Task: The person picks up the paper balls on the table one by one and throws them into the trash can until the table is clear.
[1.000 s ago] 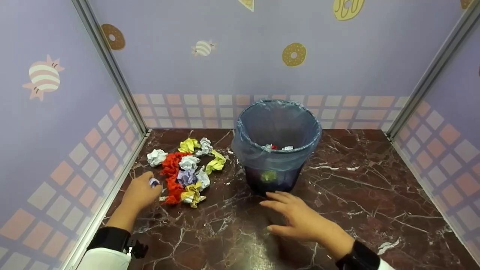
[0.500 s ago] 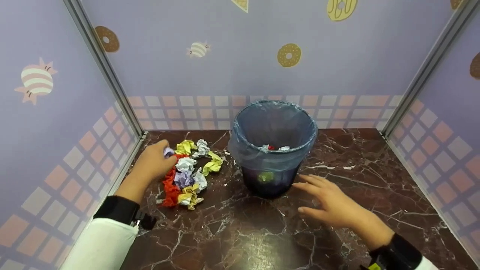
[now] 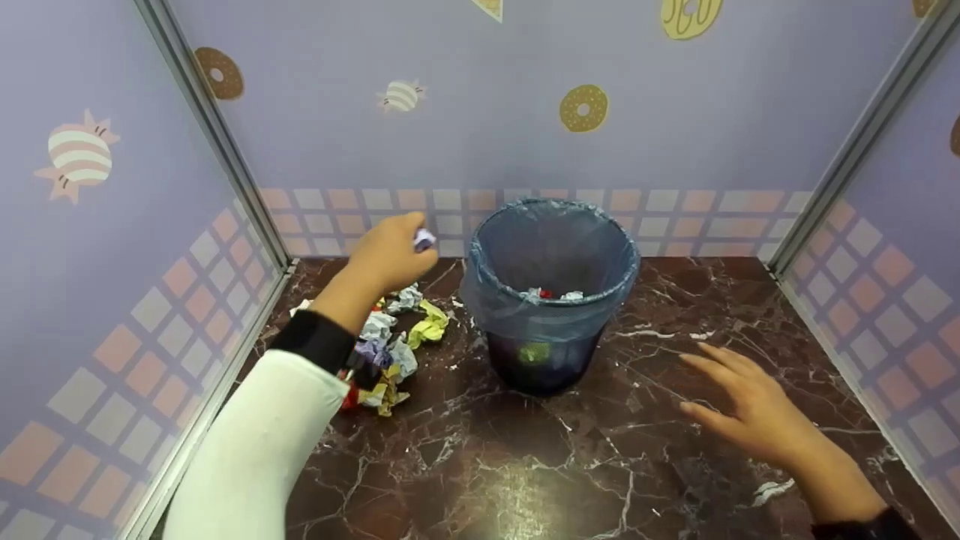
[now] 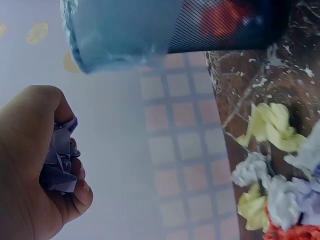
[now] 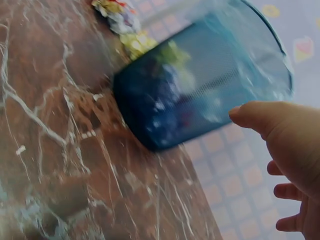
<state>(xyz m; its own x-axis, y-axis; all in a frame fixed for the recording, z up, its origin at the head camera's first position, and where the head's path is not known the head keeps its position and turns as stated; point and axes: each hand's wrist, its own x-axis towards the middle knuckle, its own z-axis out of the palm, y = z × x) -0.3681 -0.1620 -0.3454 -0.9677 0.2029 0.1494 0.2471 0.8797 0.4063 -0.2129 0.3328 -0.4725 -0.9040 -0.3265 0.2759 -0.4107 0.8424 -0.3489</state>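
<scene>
My left hand (image 3: 390,253) grips a crumpled purple paper ball (image 4: 61,159), held in the air left of the trash bin's rim. The dark mesh trash bin (image 3: 536,367) stands upright on the table, lined with a translucent bluish bag (image 3: 547,319). Crumpled paper (image 3: 573,295) shows inside it, with some yellow visible through the mesh. To the bin's right, my right hand (image 3: 750,405) hovers with fingers spread, holding nothing and apart from the bin. Under my left forearm lies a pile of crumpled paper, including a yellow ball (image 3: 429,322) and a white one (image 3: 403,358); the forearm hides part of it.
The dark red marble tabletop (image 3: 480,465) bears small white scraps around the pile. Lilac panels enclose it: a back wall (image 3: 480,135), a left wall (image 3: 112,255) and a right wall (image 3: 892,300).
My left hand has lifted the purple paper ball from beside the pile, moving up and right toward the bin. My right hand has drawn away to the right from the bin's front.
</scene>
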